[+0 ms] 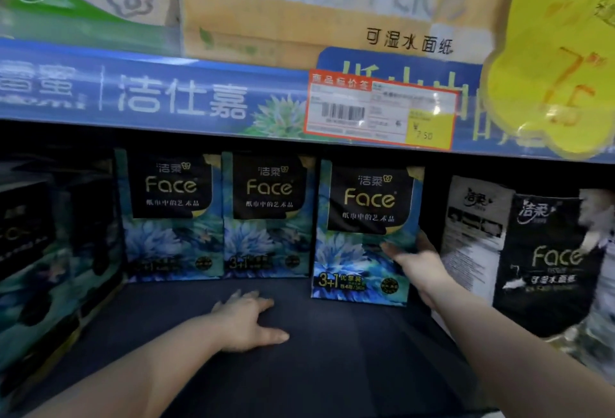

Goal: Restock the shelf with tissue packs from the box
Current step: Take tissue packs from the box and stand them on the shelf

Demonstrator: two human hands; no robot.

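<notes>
The right hand (417, 263) gripped the tissue pack (362, 241) by its edge, apparently to stand it upright on the shelf (332, 367); the left hand (248, 321) lay flat, empty, probably bracing.

Stock, counted
Three blue floral Face tissue packs (169, 218) (268, 218) (362, 238) are standing beside two black-and-white tissue packs (472, 238) (545, 271); one red-bordered price label (379, 111) is hanging above.
</notes>
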